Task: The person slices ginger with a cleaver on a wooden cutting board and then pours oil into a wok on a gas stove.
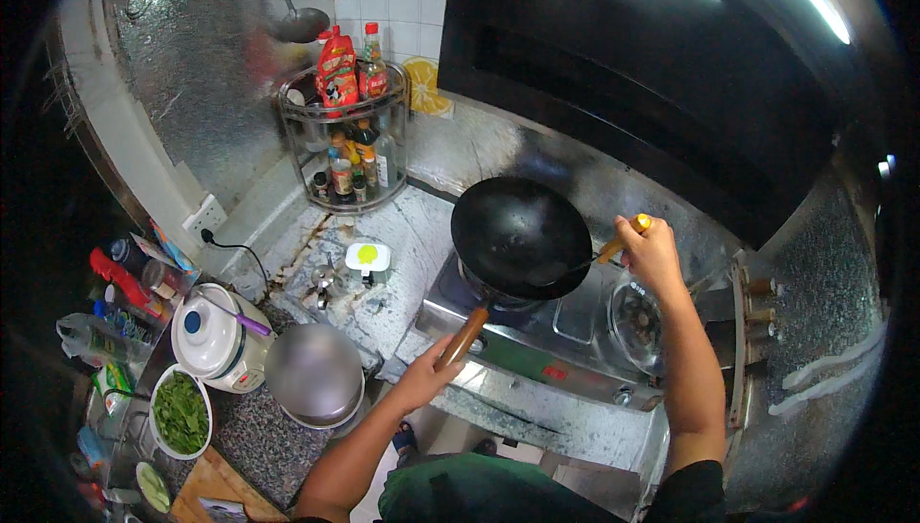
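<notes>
while the wok [520,236] sits tilted on the left burner of the stove [537,370], the left hand [428,375] reaches up from below, fingers closed around its wooden handle [466,334]. the right hand [652,253], arm extended forward, is fisted around a spatula's handle [625,237], blade inside the wok.

Black wok [520,236], brown wooden handle [465,335]. Speckled grey table [273,442]. White rice cooker [213,339], blue knob. Green leaves in white bowl [179,415]. Orange-slice tiles [423,82]. Red bottles [337,68].
</notes>
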Action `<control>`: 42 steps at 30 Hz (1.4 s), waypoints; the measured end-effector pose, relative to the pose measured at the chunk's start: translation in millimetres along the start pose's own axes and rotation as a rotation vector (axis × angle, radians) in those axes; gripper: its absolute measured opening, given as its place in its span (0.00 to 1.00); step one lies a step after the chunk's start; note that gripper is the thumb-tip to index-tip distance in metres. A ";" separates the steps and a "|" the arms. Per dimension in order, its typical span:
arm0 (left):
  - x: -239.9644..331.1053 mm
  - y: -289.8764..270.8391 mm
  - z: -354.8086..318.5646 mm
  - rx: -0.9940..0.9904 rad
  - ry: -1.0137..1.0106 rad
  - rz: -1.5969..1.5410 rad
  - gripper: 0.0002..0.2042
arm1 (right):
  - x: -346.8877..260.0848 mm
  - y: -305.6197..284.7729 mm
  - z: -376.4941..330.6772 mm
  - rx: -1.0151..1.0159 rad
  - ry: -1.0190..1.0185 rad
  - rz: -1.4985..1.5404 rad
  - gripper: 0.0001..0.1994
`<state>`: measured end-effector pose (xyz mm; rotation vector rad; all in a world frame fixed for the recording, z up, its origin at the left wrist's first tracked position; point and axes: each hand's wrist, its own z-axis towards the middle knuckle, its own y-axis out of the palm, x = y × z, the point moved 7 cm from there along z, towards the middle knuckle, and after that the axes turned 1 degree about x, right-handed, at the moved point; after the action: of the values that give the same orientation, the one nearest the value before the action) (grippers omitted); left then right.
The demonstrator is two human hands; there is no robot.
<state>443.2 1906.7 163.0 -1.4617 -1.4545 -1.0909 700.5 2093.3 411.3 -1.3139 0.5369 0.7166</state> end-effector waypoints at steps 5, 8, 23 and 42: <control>5.9 11.6 7.7 -0.019 0.124 -0.019 0.30 | 54.1 42.4 30.9 0.122 0.043 0.393 0.13; -4.3 11.7 7.6 -0.073 0.088 0.020 0.31 | 45.9 37.6 2.1 0.095 -0.047 0.522 0.11; -98.5 -96.1 60.3 0.325 -0.090 -0.140 0.29 | -12.3 58.1 -162.5 -0.249 -0.588 -0.669 0.11; -179.4 -314.5 124.5 1.191 -0.367 0.360 0.25 | 9.5 59.4 -202.7 -0.100 -0.198 -0.450 0.12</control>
<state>139.5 1977.2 -59.2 -0.9490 -1.5391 0.3225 671.7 1901.7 326.6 -1.3760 0.0390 0.4937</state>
